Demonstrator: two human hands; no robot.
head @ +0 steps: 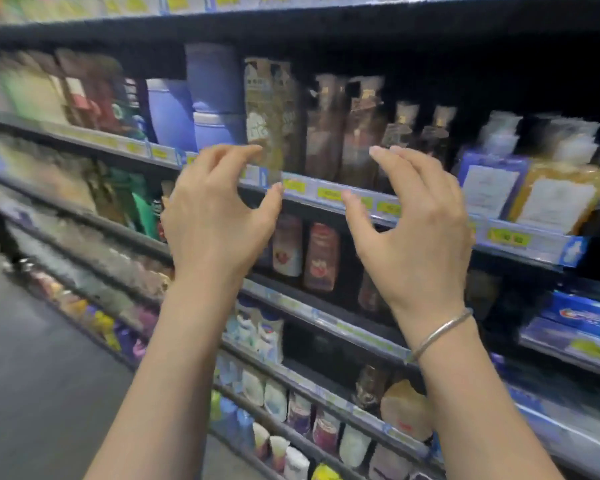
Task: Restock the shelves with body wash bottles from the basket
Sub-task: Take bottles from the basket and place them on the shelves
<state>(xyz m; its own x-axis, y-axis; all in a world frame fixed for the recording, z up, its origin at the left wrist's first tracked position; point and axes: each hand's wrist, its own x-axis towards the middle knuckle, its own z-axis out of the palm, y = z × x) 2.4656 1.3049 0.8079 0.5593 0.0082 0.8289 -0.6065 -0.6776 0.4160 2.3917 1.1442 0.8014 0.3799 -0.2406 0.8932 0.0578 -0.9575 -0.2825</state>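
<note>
The shelves (326, 197) are filling the whole view, rack upon rack running off to the left, every level crowded with bottles and fronted by a strip of yellow price tags (329, 193). The picture is smearing with motion, so labels are unreadable. On the upper level, a row of brown bottles (343, 133) is standing upright just behind the edge, with blue tubs (215, 98) stacked to their left and white-capped amber bottles (561, 188) to their right.

Both arms are reaching up in front of that level. The left hand (215, 216) is hanging with fingers spread and gently curved, thumb apart, gripping nothing. The right hand (416, 223), a thin metal bangle (440, 332) on its wrist, is mirroring it: fingers apart, palm toward the shelf, also empty. They are facing each other with a gap between, likely shaped to straighten or take hold of the brown bottles, which are probably the body wash.

The basket is not showing anywhere, and no bottle is in either hand.
</note>
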